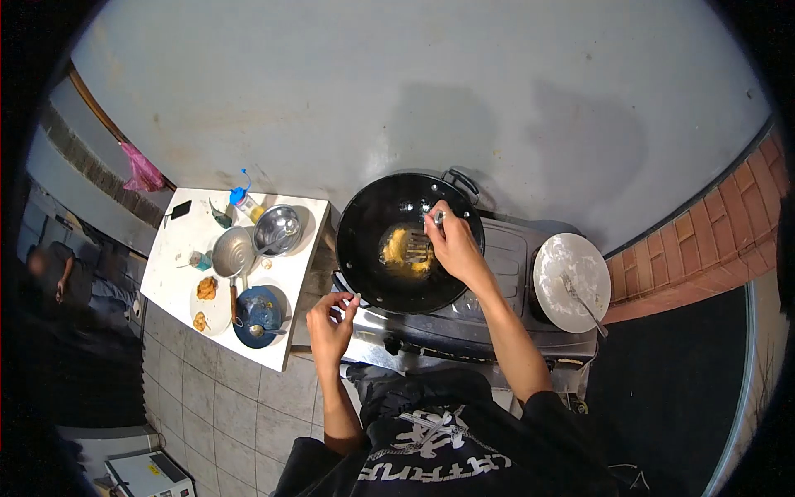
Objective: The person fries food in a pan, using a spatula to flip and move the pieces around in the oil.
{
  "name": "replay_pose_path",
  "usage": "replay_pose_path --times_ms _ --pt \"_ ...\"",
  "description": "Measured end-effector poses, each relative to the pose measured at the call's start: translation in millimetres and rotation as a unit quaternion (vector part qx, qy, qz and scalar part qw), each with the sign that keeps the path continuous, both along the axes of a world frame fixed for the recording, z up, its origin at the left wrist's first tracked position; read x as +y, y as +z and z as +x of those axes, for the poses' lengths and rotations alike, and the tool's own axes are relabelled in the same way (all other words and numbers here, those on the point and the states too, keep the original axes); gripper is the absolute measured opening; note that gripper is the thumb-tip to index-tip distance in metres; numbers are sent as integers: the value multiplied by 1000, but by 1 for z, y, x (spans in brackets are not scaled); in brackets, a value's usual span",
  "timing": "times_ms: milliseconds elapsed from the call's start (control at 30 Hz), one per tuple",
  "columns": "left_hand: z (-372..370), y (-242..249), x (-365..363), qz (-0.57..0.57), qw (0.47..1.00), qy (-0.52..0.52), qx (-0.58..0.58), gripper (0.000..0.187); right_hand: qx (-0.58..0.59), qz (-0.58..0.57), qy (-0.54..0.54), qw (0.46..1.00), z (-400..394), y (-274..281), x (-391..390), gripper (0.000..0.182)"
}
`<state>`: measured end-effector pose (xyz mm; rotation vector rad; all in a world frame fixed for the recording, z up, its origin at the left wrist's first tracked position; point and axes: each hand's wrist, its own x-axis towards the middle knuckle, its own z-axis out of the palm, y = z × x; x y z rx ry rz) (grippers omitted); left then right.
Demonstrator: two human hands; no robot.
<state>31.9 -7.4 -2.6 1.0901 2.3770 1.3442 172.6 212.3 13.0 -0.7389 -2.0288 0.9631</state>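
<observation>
A black wok (373, 207) sits on the stove, with pieces of yellow food (399, 245) frying in oil at its bottom. My right hand (454, 240) grips the handle of a slotted spatula (417, 247), whose blade is down in the wok against the food. Beside the wok's near left rim, my left hand (333, 325) hovers with loosely bent fingers, thumb and fingers apart, and nothing visible in it. On the stove's right side stands a white flour-dusted bowl (556, 269) with a fork (584, 302) resting in it.
To the left, a white table (178, 248) bears a metal bowl (290, 219), a saucepan (232, 248), a blue plate (258, 308) with a spoon, a white plate (217, 313) of fried pieces, a blue-capped bottle (247, 204) and a phone (181, 209). A person (62, 273) sits far left.
</observation>
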Motion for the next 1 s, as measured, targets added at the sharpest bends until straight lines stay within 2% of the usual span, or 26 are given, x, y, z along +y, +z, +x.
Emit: replay_pose_path --times_ms 67,133,267,467,700,867,1000 --pt "0 -1 0 14 1000 -3 1 21 0 -16 46 999 5 3 -6 12" --pt "0 0 -1 18 1000 -4 2 21 25 6 38 999 7 8 -11 13" --pt "-1 3 -4 8 1000 -1 11 20 19 -46 -7 999 19 19 -13 12" --pt "1 4 -7 -2 1000 6 1 19 -1 34 -26 999 21 19 -16 15" --pt "4 6 -10 7 1000 5 4 20 -7 20 -28 999 13 20 -12 14" --pt "5 7 -14 -1 1000 15 10 21 -53 42 -7 998 5 26 -11 14" --pt "6 7 -15 5 1000 16 15 21 -43 73 10 996 -5 27 -9 15"
